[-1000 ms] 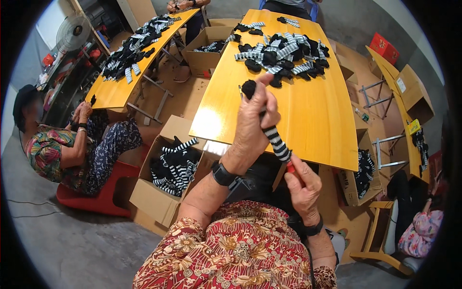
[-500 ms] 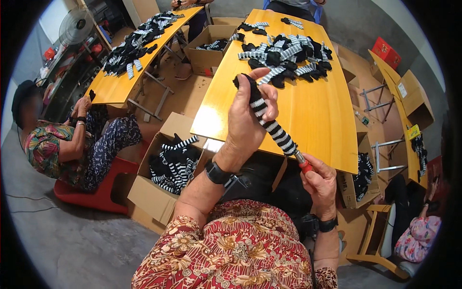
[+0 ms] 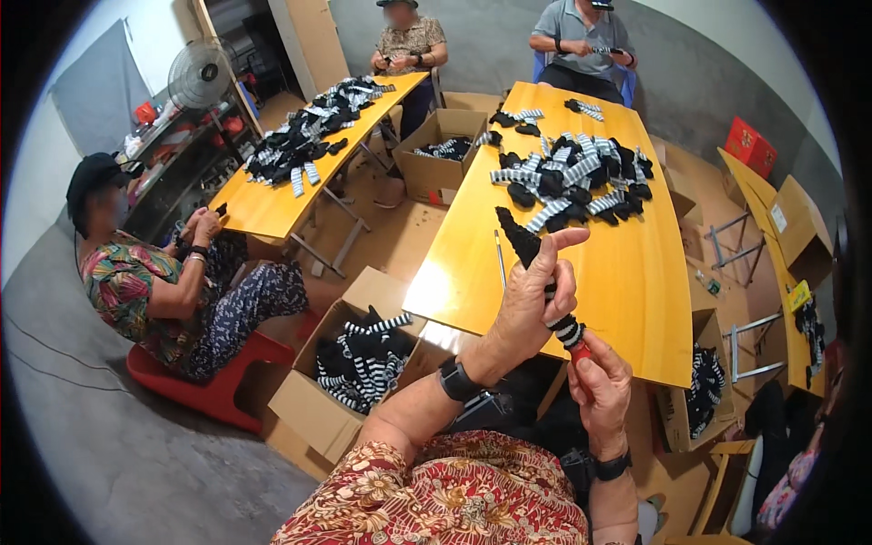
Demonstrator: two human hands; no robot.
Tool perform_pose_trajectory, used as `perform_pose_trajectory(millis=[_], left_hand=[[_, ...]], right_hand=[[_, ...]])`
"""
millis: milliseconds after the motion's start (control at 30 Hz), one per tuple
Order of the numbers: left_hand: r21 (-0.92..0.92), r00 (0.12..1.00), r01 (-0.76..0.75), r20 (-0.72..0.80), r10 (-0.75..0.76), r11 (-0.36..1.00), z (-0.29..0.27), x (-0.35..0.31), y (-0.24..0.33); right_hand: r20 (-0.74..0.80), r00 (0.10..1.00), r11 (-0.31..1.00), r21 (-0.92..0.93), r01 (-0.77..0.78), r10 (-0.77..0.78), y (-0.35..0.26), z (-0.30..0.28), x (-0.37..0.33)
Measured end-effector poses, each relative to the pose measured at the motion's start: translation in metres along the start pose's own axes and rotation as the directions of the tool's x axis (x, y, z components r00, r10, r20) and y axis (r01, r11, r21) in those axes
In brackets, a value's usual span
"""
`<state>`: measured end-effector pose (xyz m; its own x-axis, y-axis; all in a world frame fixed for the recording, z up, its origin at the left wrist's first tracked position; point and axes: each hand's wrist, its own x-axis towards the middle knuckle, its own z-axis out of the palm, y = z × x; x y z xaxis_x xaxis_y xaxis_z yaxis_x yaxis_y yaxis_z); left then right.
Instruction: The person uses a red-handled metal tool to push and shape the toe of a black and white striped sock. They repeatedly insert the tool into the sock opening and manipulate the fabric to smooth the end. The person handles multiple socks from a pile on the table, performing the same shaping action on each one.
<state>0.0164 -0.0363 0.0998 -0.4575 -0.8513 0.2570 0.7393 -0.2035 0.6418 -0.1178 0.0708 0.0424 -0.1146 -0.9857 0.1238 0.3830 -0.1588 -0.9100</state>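
Note:
A black-and-white striped sock [image 3: 569, 329] is drawn over a tool with a red handle [image 3: 579, 351]; the tool's far end is hidden inside the knit. My left hand [image 3: 531, 300] is closed round the middle of the sock, thumb pressed on it and index finger stretched out. The sock's black end [image 3: 518, 236] sticks up beyond my thumb. Pinched in my right hand [image 3: 601, 386] is the red handle, right below the striped end. A thin metal rod [image 3: 500, 259] shows against the yellow table [image 3: 454, 263], left of my left hand.
A pile of socks [image 3: 572, 177] covers the table's far part. Boxes of socks stand at left [image 3: 322, 409] and right [image 3: 677, 413]. One person [image 3: 150, 272] sits at left beside another table [image 3: 254, 213]; two more people sit at the far ends, another at right.
My left hand has slid nearer the red handle, and the striped part is bunched against it, covering the metal shaft seen before. The view has tilted up, showing more of the far people.

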Motion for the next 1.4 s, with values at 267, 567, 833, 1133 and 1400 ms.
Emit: perform_pose_trajectory(millis=[267, 567, 833, 1133, 1400], left_hand=[[-0.255, 0.981, -0.185, -0.107, 0.163, 0.949, -0.031, 0.018, 0.019], [-0.077, 0.958, -0.235, -0.184, 0.218, 0.969, -0.033, 0.017, 0.011], [0.018, 0.953, -0.197, -0.23, 0.196, 0.98, -0.046, 0.013, 0.001], [0.046, 0.974, -0.05, -0.22, 0.059, 0.998, -0.048, 0.0, 0.011], [0.012, 0.948, -0.133, -0.289, 0.13, 0.991, -0.063, 0.007, 0.0]], right_hand=[[-0.015, 0.999, 0.936, -0.349, 0.041, -0.05, -0.003, 0.004, -0.02], [0.001, 0.955, 0.773, -0.587, 0.24, -0.296, 0.017, 0.008, -0.021], [-0.006, 0.957, 0.801, -0.55, 0.238, -0.289, 0.025, 0.013, -0.01], [0.209, 0.82, 0.451, -0.75, 0.484, -0.533, 0.015, 0.006, -0.005], [0.2, 0.873, 0.543, -0.716, 0.44, -0.445, 0.015, -0.008, -0.013]])
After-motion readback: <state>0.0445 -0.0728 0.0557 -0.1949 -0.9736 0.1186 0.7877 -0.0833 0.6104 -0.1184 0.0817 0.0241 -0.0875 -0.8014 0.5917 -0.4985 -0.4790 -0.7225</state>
